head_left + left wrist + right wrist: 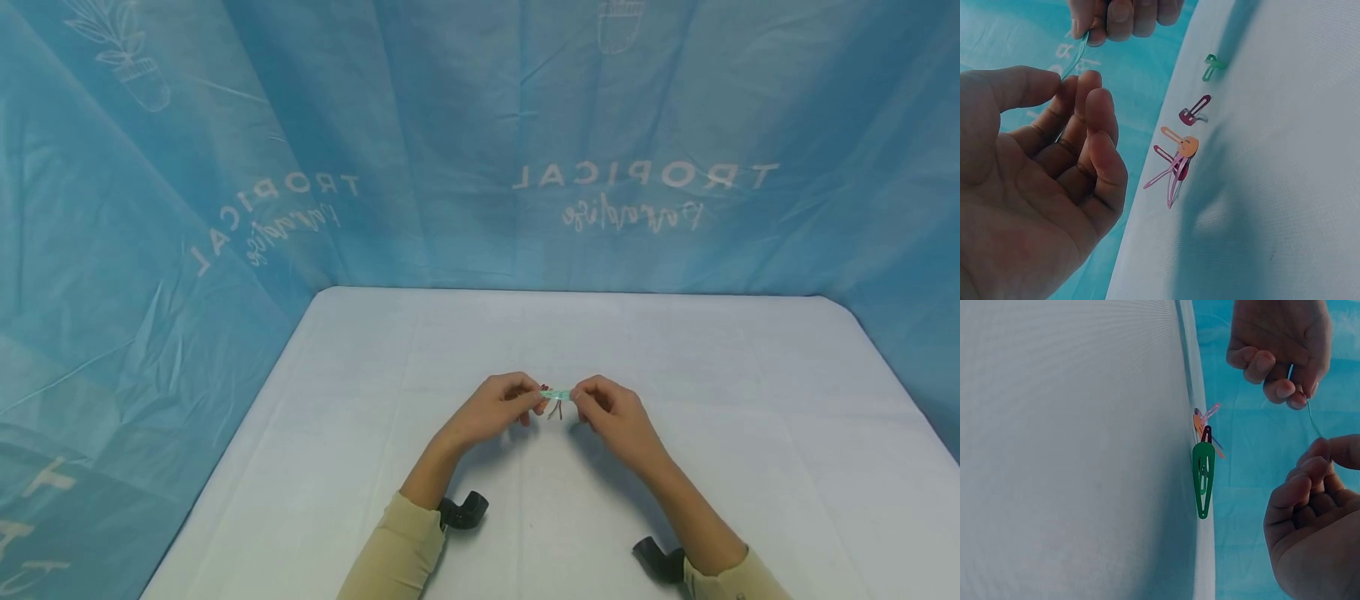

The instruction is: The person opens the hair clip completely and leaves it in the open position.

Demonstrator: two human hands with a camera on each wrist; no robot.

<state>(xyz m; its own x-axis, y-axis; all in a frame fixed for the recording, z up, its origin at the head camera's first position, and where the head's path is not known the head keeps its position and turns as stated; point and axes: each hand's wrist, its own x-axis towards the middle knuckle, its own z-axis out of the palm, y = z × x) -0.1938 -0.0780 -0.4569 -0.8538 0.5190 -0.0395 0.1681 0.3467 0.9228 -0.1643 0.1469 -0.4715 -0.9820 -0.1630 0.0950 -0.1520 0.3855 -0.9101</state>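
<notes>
Between both hands is a thin mint-green strip (557, 395) with small print, seen edge-on in the wrist views. My left hand (497, 408) pinches its left end between thumb and index finger, the other fingers loosely bent. At the right end, my right hand (617, 418) pinches it with thumb and fingertips. On the table beneath lie several snap hair clips: a green clip (1204, 452), a dark red clip (1186, 116), an orange round-topped clip (1189, 146) and a pink clip (1175, 170) overlapping the orange one. Their lower parts are partly hidden by each other.
A white cloth-covered table (420, 350) spreads around the hands. Blue printed curtains (465, 125) hang behind it and along its left side. Black wrist-worn cameras (467, 510) sit at both sleeve cuffs.
</notes>
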